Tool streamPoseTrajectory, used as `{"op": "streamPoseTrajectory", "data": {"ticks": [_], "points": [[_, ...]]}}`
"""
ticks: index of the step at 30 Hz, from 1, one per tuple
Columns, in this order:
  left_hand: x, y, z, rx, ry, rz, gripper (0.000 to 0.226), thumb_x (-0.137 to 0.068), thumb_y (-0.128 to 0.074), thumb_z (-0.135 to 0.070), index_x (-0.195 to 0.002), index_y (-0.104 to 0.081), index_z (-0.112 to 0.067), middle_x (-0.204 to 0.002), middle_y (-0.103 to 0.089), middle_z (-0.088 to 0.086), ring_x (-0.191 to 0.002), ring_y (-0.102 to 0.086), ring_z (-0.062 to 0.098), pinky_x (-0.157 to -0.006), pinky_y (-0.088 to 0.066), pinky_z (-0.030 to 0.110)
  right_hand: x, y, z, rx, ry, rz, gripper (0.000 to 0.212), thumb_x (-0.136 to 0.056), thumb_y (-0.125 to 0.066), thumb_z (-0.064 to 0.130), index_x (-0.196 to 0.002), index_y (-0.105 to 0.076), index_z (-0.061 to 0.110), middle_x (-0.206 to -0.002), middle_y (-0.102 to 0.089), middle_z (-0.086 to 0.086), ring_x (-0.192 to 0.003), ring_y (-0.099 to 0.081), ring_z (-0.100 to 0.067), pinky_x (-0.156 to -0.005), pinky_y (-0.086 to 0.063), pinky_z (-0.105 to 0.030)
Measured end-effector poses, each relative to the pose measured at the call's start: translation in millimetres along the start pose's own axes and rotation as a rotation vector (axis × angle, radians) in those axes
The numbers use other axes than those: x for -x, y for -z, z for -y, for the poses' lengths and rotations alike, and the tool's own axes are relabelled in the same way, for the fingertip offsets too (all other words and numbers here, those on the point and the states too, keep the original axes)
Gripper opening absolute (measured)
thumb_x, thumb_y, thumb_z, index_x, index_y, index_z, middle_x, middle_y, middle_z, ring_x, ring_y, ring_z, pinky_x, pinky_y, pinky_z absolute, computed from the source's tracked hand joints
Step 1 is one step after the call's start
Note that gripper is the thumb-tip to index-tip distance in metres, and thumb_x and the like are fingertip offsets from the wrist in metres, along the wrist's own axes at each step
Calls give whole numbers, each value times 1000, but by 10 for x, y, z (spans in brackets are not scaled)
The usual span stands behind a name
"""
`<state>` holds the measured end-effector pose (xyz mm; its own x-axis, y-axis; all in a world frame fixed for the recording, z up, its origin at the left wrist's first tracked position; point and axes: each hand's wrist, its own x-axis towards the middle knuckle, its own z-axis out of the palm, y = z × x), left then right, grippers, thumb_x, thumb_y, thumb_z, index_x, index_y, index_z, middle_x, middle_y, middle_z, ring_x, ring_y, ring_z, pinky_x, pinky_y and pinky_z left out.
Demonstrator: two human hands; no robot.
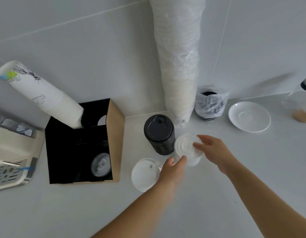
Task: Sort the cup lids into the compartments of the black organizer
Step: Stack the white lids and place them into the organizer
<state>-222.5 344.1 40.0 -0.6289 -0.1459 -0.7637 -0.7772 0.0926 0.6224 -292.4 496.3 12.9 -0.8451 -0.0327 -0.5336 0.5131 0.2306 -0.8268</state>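
A black organizer [63,152] with a cardboard side stands at the left of the white counter. Its front right compartment holds clear lids [100,164]. A tilted stack of paper cups [45,98] sticks out of a back compartment. A stack of black lids [159,133] stands at the centre. Beside it is a stack of clear lids [184,145]; my right hand [214,151] pinches its top from the right and my left hand [172,169] touches its lower left side. A stack of white lids [144,174] lies left of my left hand.
A tall plastic-wrapped sleeve of cups [178,66] leans against the wall. A bagged stack of black lids [209,105] stands behind it, with a white saucer [250,116] and a glass jar [301,103] to the right. A coffee machine drip tray [9,170] sits at the far left.
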Motion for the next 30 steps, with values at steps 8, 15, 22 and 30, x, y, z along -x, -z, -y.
{"op": "streamPoseTrajectory", "data": {"ticks": [8, 15, 22, 30], "points": [[-203, -138, 38, -48, 20, -52, 64, -86, -55, -51, -144, -41, -26, -142, -51, -5, -122, -54, 20, -100, -46, 35, -103, -25, -122, -129, -37, 12, 27, -84, -71, 11, -109, -74, 20, -105, -76, -2, -99, -70, -22, -85, -53, -34], [-264, -170, -40, 169, -15, -42, 39, -86, -59, -19, -123, -62, -31, -113, -67, -15, -99, -57, -3, -75, -43, 19, -109, -75, -138, -130, -59, 25, 29, -85, -69, 17, -113, -71, 23, -108, -74, 0, -100, -68, -19, -84, -51, -31], [-191, -221, -44, 275, 11, -96, 31, -83, -59, -20, -113, -66, -25, -102, -69, -4, -96, -62, 15, -82, -48, 30, 24, -138, -11, -130, -96, 19, 26, -84, -68, 19, -110, -66, 24, -100, -70, 0, -88, -65, -14, -70, -47, -27], [77, -224, 80, 401, -46, -61, 26, -85, -57, -23, -108, -66, -33, -108, -68, -9, -106, -60, 9, -94, -44, 30, 319, -48, 43, -137, -27, 11, 22, -82, -70, 20, -102, -66, 28, -103, -73, 1, -93, -68, -18, -74, -50, -31]]}}
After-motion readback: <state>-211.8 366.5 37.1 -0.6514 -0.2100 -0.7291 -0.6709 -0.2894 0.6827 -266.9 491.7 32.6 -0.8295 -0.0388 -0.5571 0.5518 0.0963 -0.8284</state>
